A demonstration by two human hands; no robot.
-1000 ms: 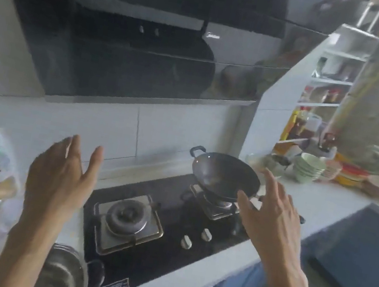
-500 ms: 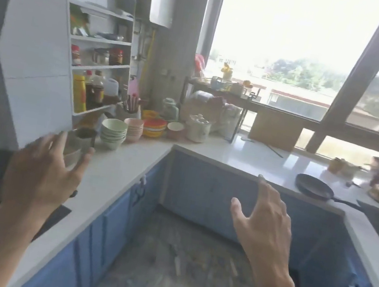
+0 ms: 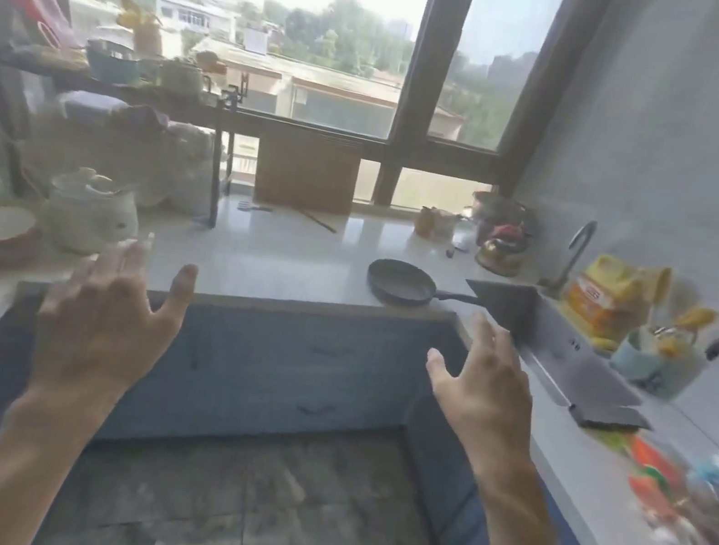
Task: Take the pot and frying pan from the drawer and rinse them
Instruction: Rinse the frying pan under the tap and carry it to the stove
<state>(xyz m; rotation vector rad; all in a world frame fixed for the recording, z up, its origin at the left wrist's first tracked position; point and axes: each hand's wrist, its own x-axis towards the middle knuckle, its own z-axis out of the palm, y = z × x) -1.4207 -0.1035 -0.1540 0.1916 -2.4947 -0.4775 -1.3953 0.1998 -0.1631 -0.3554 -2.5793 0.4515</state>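
I see both hands raised in front of me, backs toward the camera, holding nothing; the left hand (image 3: 104,318) has its fingers spread apart and slightly curled, the thumb splayed out to the side; the right hand (image 3: 484,385) is also empty, fingers loosely spread and pointing up toward the counter; both hang over the floor between the blue cabinets (image 3: 283,364), touching nothing; the frying pan (image 3: 401,283) sits on the white counter (image 3: 284,254) near its front edge, ahead of the right hand and apart from it, its dark handle pointing right toward the sink (image 3: 574,353); the sink is set into the counter on my right, with a curved tap (image 3: 578,248) behind it; I cannot find the pot anywhere in this view; a wooden cutting board (image 3: 306,174) leans upright against the window frame behind the pan; on the left counter stand a pale lidded jar (image 3: 89,212) and a bowl (image 3: 0,230), next to a dark wire rack (image 3: 218,161) loaded with crockery; a yellow bag (image 3: 608,297) sits just beyond the sink; the right edge of the view is too blurred to read
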